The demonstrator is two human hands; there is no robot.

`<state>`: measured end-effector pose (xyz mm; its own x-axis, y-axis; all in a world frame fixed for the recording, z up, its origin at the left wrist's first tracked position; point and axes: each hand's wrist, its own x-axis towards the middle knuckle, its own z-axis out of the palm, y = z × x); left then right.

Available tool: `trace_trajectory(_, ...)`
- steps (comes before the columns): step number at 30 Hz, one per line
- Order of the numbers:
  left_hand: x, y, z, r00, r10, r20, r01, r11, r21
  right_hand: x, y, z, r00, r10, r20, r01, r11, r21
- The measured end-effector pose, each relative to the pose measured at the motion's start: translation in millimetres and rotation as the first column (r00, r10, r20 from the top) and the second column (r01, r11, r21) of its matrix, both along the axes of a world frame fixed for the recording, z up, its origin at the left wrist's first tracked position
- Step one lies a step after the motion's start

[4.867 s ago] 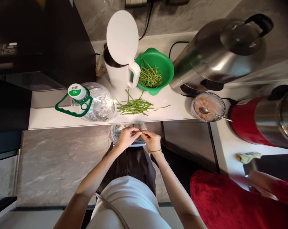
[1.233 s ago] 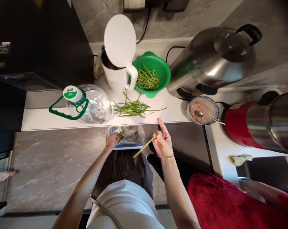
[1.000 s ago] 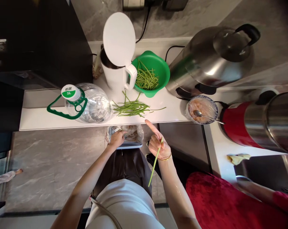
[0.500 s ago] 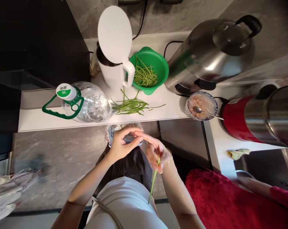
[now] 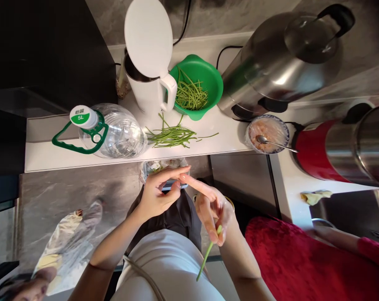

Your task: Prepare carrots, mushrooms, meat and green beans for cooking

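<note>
My right hand [image 5: 214,211] pinches a thin green vegetable stem [image 5: 205,262] between thumb and fingers, its lower end hanging before my shirt. The right index finger stretches out and meets the fingertips of my left hand [image 5: 158,192]. Nothing shows between the left thumb and fingers, which are apart. Beyond my hands, a loose pile of green stems [image 5: 173,136] lies on the white counter [image 5: 227,144]. Shorter cut stems fill part of a green bowl [image 5: 212,85] behind it. Under the counter edge, partly behind my left hand, stands a lined bin [image 5: 144,170] with scraps in it.
A large water bottle [image 5: 120,131] and a white kettle [image 5: 145,94] with raised lid stand left of the bowl. Rightward are a steel flask [image 5: 270,67], a covered bowl [image 5: 253,129] with a spoon, and a red-and-steel pot [image 5: 316,150]. A person in red [image 5: 289,259] is close right; another person [image 5: 67,238] is lower left.
My right hand has moved slightly right and down with the stem. My left thumb has drawn away from its fingers. At lower left the other person has come further into view.
</note>
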<state>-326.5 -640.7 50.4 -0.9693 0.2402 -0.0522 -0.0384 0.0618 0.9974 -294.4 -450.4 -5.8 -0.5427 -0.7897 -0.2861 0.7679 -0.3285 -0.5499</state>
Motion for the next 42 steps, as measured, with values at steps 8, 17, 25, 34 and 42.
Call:
trace_trajectory(8,-0.3,-3.6,-65.6,0.98,0.0,0.201,0.009,0.999,-0.046,-14.3,0.4,17.4,0.872,-0.432,-0.23,0.45,0.893,0.03)
trace_trajectory(17,1.0,-2.3,-198.0,0.952,-0.018,0.306,0.181,0.838,-0.515,-202.8,23.1,-25.9,0.42,-0.741,-0.524,0.884,0.205,0.42)
trace_trajectory(25,-4.3,6.9,-198.4,0.61,0.02,0.792,-0.221,0.964,0.146,-102.2,-38.5,-72.4,0.635,0.018,-0.772,0.653,0.52,0.55)
trace_trajectory(34,-0.5,-18.4,-201.1,0.45,-0.068,0.89,-0.37,0.893,0.256,-33.6,-52.5,-158.0,0.834,-0.249,-0.492,0.525,0.63,0.573)
trace_trajectory(42,9.7,-25.1,-219.4,0.64,-0.033,0.768,-0.243,0.939,0.242,-25.6,-68.8,-157.4,0.927,-0.324,0.19,0.216,0.873,0.438)
